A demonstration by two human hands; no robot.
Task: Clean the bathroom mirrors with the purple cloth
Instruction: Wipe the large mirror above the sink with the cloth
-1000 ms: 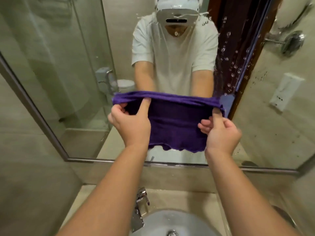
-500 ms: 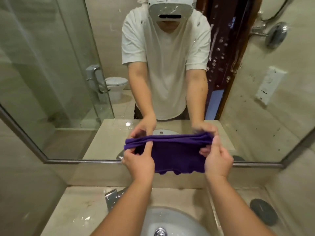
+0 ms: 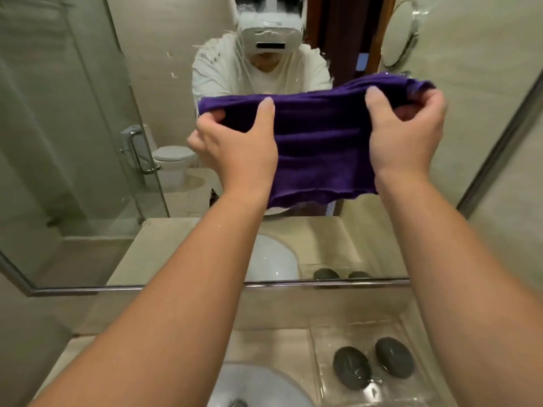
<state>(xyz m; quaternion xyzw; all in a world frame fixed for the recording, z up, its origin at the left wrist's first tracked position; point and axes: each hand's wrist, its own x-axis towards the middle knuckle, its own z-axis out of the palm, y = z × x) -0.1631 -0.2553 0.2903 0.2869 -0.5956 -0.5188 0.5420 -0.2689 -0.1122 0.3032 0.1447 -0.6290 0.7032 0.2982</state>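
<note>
**Spreading the purple cloth out in front of the mirror**

I am holding the purple cloth up in front of the mirror, about in the middle of the glass and well above the mirror's bottom edge. My left hand is pinching the cloth's top edge near one end. My right hand is pinching it near the other end. On each hand my thumb is lying on my side of the cloth, and my fingers are curling round behind it. My hands are apart, and the cloth is being pulled flat between them.

The cloth's long way is going from side to side across the mirror. It is tipping a little, so the right end is sitting higher than the left end. Its wide flat face is pointing at the glass, and its loose bottom edge is hanging down. I cannot tell if the cloth is touching the glass or is just near it.

I think I am doing the step where I spread the cloth out, ready for a wipe. White smears are showing high on the mirror, above the cloth, so there is cleaning left to do. For the next move, I think I need to press the flat cloth onto the glass and slide it over those marks. I should be pushing evenly with both hands so it does not bunch up.

Below the mirror, the sink and two dark round things are sitting on the counter.
</note>
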